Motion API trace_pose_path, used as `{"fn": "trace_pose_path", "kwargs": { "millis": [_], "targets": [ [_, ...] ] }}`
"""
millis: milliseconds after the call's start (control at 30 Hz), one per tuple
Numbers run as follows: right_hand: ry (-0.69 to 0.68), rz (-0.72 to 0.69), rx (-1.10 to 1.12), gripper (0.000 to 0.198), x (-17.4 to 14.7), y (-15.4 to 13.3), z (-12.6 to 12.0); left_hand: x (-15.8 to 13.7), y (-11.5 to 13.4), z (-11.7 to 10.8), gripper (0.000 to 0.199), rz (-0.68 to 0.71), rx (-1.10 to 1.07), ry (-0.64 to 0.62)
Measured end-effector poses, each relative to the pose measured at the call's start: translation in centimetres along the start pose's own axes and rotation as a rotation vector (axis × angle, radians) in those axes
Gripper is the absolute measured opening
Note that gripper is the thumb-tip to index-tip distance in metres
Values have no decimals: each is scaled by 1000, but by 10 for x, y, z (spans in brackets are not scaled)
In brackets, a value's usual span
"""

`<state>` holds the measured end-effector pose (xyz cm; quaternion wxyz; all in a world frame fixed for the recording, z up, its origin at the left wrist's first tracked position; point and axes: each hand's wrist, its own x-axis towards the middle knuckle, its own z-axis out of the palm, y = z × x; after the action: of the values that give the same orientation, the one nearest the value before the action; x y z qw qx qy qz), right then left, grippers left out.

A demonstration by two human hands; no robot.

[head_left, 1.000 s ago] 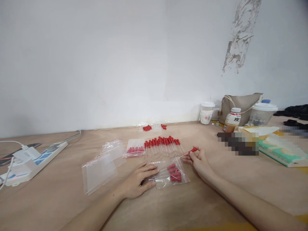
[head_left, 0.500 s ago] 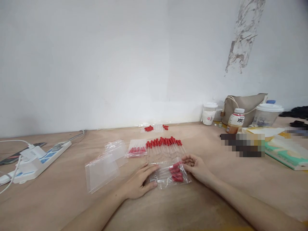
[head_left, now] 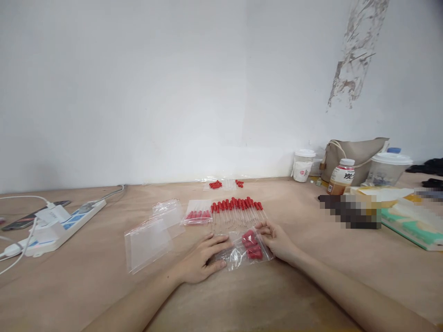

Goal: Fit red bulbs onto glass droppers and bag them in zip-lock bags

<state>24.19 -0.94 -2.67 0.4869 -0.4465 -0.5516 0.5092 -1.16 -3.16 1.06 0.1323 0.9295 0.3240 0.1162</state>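
A clear zip-lock bag [head_left: 237, 260] lies on the table with several red-bulbed droppers [head_left: 254, 251] inside, their bulbs toward the right end. My left hand [head_left: 199, 260] rests on the bag's left end, fingers stretched out and apart. At the upper right edge, my right hand [head_left: 275, 237] has its fingers closed on the bag, next to the bulbs. Just beyond the hands a row of loose red-bulbed droppers [head_left: 237, 205] lies with bulbs pointing away. To the left of that row is another filled bag of droppers [head_left: 196, 214].
Flat clear bags [head_left: 148, 244] lie to the left, beside a power strip [head_left: 72, 226] with cables. Farther back, near the wall, are loose red bulbs [head_left: 215, 184] on plastic. A paper cup [head_left: 302, 166], a bottle [head_left: 341, 177] and a tissue pack [head_left: 411, 223] stand or lie at right.
My right hand has shifted slightly left along the bag's edge, and the bulbs inside sit closer together. My left hand stays flat on the bag.
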Motion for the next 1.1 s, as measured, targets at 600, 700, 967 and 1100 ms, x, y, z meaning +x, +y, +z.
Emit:
{"fn": "trace_pose_path", "kwargs": {
  "millis": [600,700,967,1100],
  "targets": [
    [-78,145,-171,28,1,-7,-12,3,-1,-1,38,65,27,-61],
    [-168,105,-102,28,-3,-8,-12,1,1,-1,39,76,15,-47],
    [-36,52,149,30,-2,-27,-33,-5,-15,-6,49,-296,221,305],
    [325,-35,290,19,11,-31,-69,-25,-54,-26,53,-800,416,330]
  ]
}}
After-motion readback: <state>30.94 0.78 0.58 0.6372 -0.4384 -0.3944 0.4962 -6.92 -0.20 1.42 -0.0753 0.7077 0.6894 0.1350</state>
